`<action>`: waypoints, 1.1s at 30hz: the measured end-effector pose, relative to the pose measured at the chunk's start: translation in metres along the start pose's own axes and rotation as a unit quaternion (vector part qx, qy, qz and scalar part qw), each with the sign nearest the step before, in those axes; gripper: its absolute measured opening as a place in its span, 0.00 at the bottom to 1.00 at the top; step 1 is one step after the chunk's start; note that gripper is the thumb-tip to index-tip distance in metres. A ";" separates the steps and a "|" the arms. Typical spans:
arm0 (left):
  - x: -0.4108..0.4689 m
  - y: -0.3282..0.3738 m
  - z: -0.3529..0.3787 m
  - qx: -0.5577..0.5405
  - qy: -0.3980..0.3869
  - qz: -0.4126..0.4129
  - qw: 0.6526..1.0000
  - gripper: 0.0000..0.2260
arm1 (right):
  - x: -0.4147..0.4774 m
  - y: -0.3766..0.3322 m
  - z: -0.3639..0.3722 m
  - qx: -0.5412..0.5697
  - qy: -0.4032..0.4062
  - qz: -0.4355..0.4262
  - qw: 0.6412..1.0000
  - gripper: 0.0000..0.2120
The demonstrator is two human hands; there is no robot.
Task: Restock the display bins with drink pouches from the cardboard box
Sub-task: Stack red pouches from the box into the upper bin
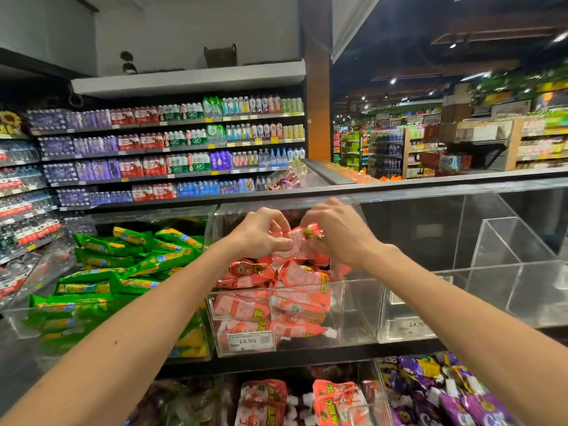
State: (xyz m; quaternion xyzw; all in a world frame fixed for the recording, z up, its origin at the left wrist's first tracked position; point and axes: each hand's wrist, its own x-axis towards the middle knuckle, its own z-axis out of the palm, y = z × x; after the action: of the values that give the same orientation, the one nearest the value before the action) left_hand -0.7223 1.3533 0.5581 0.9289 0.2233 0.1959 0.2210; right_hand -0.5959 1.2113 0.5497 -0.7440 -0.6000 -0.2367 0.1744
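1. Fingers of the left hand [259, 238] and right hand [336, 236] pinch a pink drink pouch [296, 241] above the middle bin [353, 305]
2. Step in hand, I judge: placing it onto the pink pile [276, 299] already inside
3. Next calls for lowering it and letting go; the cardboard box is out of view
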 end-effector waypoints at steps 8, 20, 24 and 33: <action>0.021 -0.004 0.021 0.095 -0.047 -0.019 0.994 0.08 | 0.018 -0.006 0.029 -0.017 -0.071 0.037 0.997 0.07; 0.006 -0.022 0.028 0.235 -0.038 0.029 0.971 0.10 | 0.005 -0.015 0.048 0.037 -0.119 0.069 0.990 0.11; -0.010 -0.018 0.016 0.124 -0.003 0.058 0.991 0.15 | -0.011 -0.020 0.032 0.108 -0.010 0.109 0.988 0.11; -0.139 0.024 0.036 -0.008 0.171 0.138 0.976 0.11 | -0.155 -0.050 -0.018 0.264 0.102 0.111 0.953 0.22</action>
State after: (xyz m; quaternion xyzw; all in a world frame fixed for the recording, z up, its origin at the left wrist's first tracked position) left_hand -0.8126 1.2528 0.5032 0.9018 0.1261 0.3821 0.1576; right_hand -0.6735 1.0872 0.4762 -0.7049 -0.5338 -0.1240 0.4502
